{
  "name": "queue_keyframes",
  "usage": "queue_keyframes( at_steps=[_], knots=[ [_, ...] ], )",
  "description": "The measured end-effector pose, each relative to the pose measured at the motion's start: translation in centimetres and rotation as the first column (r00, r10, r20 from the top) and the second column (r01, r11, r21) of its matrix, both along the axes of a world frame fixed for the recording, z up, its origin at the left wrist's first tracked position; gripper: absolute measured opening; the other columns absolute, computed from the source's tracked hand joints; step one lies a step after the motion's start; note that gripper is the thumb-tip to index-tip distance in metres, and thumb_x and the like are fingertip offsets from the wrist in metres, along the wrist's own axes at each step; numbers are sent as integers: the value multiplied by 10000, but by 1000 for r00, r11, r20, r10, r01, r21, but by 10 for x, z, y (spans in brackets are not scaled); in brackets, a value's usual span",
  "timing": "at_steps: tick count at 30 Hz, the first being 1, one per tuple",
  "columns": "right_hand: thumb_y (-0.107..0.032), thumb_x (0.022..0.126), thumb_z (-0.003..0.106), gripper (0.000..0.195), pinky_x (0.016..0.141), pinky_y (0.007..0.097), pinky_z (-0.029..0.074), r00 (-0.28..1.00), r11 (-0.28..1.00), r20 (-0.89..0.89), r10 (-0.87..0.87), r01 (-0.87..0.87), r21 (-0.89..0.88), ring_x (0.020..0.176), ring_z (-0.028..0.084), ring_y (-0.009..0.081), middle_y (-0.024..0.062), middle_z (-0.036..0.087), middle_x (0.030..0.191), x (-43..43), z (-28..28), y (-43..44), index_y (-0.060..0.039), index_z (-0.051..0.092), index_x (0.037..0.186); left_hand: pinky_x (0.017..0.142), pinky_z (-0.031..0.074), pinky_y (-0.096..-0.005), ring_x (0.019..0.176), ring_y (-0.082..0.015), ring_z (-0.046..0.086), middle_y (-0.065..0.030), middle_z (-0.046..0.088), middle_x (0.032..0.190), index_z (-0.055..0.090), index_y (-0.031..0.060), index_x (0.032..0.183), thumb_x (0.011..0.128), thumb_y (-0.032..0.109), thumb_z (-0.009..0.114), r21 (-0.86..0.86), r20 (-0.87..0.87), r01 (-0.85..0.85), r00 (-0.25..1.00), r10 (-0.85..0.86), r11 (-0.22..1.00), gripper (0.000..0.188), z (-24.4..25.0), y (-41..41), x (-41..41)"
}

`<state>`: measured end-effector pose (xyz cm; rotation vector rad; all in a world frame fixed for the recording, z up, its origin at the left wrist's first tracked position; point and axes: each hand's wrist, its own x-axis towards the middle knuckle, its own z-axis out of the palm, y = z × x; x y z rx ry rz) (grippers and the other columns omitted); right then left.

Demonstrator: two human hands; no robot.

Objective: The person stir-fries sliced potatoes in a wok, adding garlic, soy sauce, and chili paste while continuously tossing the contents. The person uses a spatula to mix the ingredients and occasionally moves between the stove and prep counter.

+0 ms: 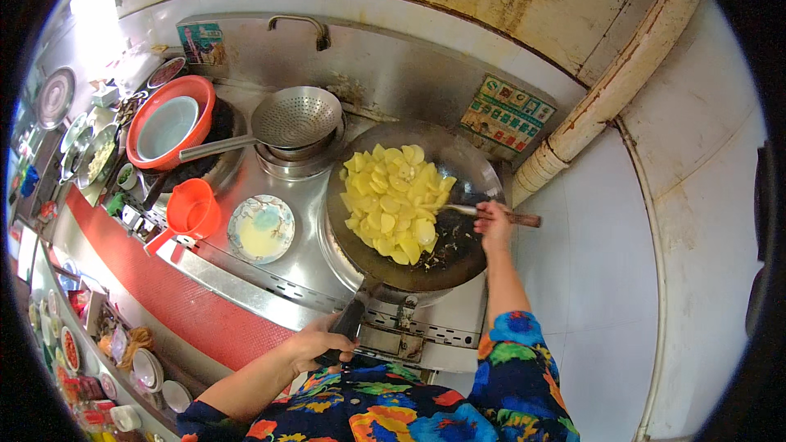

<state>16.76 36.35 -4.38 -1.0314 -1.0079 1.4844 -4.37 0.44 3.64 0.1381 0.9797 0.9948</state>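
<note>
A large dark wok (470,172) sits on the stove's right burner. Heaped in it are many yellow slices, apparently potato (393,196), with small browned bits on the bare metal at the lower right. My left hand (316,344) grips the wok's black handle (350,322) at the front. My right hand (493,227) is closed around the wooden handle of a metal cooking spatula (525,220) over the wok's right side. The spatula's head is at the right edge of the slices, partly hidden among them.
Left of the wok are a patterned plate (264,230) with pale yellow liquid, a red plastic dipper (191,209) and a perforated metal strainer (296,116) on a pot. A red basin (209,95) holds a smaller bowl. A faucet (301,21) projects above; a pipe (589,110) runs at right.
</note>
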Motion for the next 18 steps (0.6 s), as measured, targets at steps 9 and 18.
queue_keyframes(
  at_steps=[9,18],
  knots=[
    [4,813,554,134,517,227,396,844,591,401,357,-536,603,564,485,99,38,568,722,-50,62,-83,-17,515,686,311,343,-287,360,-187,442,-107,515,581,468,13,1076,745,16,547,-110,-72,-25,997,17,994,341,20,-1,2],
    [-375,806,596,359,349,238,414,719,966,684,127,-247,81,423,503,100,56,581,678,28,150,-77,-18,566,780,350,368,-273,452,-168,466,-80,507,611,522,11,819,778,63,546,-128,-77,-76,995,67,989,71,-16,-2,7]
  ],
)
